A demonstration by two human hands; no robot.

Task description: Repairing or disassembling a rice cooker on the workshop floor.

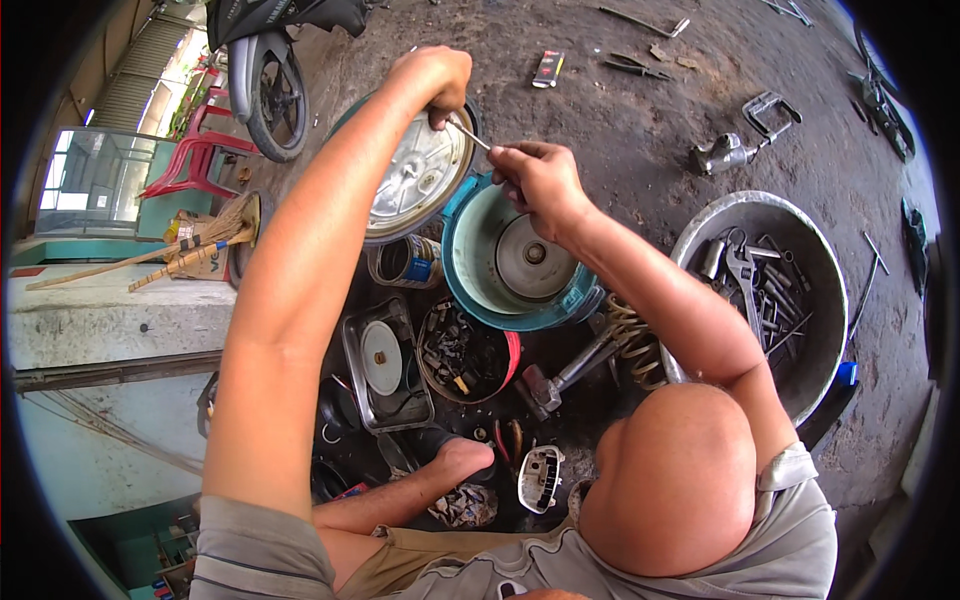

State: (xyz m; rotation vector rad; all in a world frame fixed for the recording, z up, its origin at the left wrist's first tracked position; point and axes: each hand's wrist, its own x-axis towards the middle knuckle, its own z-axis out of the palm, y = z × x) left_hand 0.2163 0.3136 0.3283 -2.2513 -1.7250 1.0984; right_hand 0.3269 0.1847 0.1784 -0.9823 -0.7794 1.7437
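Head view looked down past your bent knee onto a dirt workshop floor crowded with parts. At the far left lay a straw broom (190,250) on a concrete ledge, with a red plastic chair (205,150) behind it and the front wheel of a parked scooter (272,95) just beyond. Your left arm stretched up through the middle of the picture, and your left hand (438,80) was closed around the handle end of a thin metal tool (468,133), above a round silver lid (415,175) that leaned tilted beside the cooker. Below the lid stood a small open tin can (405,262), a rectangular metal tray (385,362) holding a flat disc, and a round red-rimmed bowl of small parts (465,352). Your right hand (540,180) pinched the other end of the same thin tool, fingers drawn tight, right over the rim of a teal electric cooker body (515,265) whose round heating plate showed inside. A hammer (565,372) lay just below the cooker, touching a coiled spring cord (630,340). Farther right sat a large grey metal basin (770,290) filled with wrenches and sockets, and above it on the dirt lay a metal clamp (770,115).
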